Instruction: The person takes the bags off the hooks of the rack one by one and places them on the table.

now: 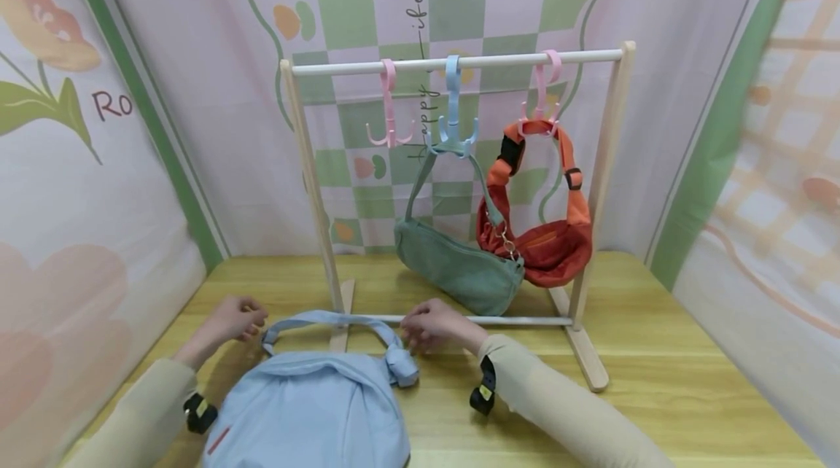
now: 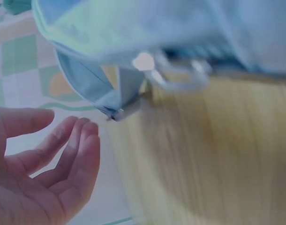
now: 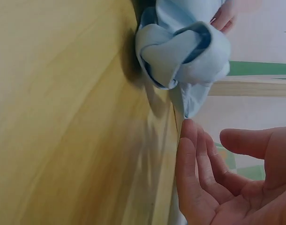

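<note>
Light blue cloth makes the bag (image 1: 308, 410) that lies on the tabletop (image 1: 709, 380) at seven o'clock of the head view. Its strap (image 1: 321, 318) makes an arch at twelve o'clock of the bag's body.

Both hands hold nothing. If the clock is read from the middle of this bag, the left hand (image 1: 235, 318) is between ten and eleven, just beside one strap end, with fingers softly bent and a rather wide space to the thumb. The right hand (image 1: 433, 326) is at two o'clock, near the knot (image 1: 401, 366); its fingers are almost straight and the thumb stands apart. Whether its fingertips (image 3: 189, 125) touch the pointed end of cloth under the knot, one cannot tell.

For a good grip, it seems best that both hands pinch together, one at each end, so the strap keeps its arch and does not twist. The right hand should probably take the flat band above the knot, because the knot is thick and may turn. The cloth looks soft, so a slow and level pull would be safer. The lower rod (image 1: 525, 321) of the rack (image 1: 607, 162) runs behind the right hand, and the knuckles should avoid it.
</note>
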Demonstrator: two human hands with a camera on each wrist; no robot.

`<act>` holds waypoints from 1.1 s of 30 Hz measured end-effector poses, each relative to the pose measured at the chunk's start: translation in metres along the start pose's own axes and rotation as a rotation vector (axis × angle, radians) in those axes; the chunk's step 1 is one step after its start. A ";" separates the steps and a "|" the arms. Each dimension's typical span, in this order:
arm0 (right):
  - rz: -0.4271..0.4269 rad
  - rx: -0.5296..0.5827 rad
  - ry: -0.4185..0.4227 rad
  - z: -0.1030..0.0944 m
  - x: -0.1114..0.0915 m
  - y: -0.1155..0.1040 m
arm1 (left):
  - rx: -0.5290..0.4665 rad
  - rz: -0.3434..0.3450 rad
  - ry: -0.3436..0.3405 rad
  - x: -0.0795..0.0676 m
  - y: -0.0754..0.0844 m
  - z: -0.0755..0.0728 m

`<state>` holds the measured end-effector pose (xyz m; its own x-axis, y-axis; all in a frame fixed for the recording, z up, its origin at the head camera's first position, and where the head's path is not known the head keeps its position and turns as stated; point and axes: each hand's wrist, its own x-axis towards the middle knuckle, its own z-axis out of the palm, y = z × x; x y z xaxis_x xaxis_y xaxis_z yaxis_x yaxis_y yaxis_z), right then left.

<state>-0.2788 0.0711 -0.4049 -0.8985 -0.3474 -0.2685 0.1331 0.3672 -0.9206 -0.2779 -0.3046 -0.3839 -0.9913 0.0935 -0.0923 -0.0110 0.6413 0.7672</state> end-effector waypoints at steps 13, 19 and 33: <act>-0.046 -0.065 0.087 -0.018 -0.013 -0.010 | 0.105 0.093 0.254 -0.003 0.030 0.003; -0.067 -0.087 0.133 -0.026 -0.017 -0.016 | 0.103 0.144 0.354 -0.006 0.045 0.002; -0.141 -0.075 0.194 -0.052 -0.028 -0.026 | 0.021 0.217 0.508 -0.004 0.073 0.005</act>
<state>-0.2793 0.1160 -0.3584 -0.9704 -0.2303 -0.0726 -0.0242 0.3920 -0.9196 -0.2738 -0.2545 -0.3302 -0.9089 -0.1508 0.3889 0.1982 0.6641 0.7209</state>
